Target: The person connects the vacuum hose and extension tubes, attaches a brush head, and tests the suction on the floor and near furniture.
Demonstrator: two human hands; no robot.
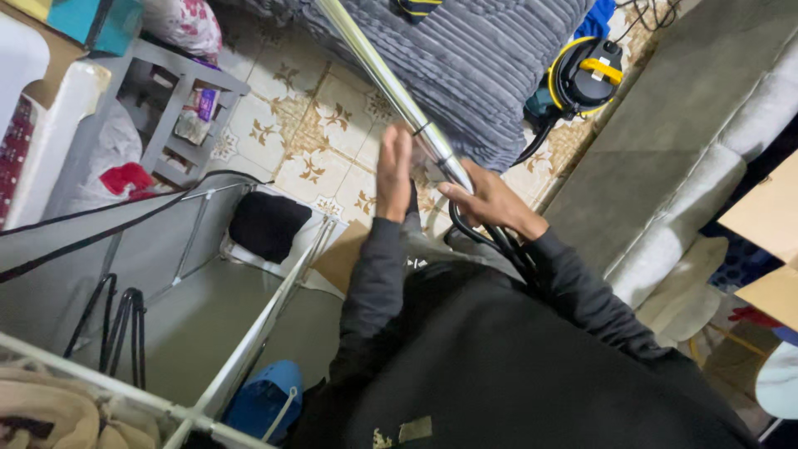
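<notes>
At frame centre, the right hand (490,202) grips the shiny metal tube (391,83); the left hand (393,173), fingers straight together, rests flat against it, above the tiled floor (283,125).

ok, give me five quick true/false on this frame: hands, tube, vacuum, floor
1. The right hand grips the shiny metal tube. True.
2. The left hand is clenched in a fist around the tube. False: its fingers are straight, the open palm flat against the tube's side.
3. A yellow and black vacuum cleaner sits on the floor beyond the hands. True.
4. The floor is bare grey concrete. False: it is pale tile with a gold flower pattern.
5. The person wears short sleeves. False: dark long sleeves reach both wrists.
</notes>
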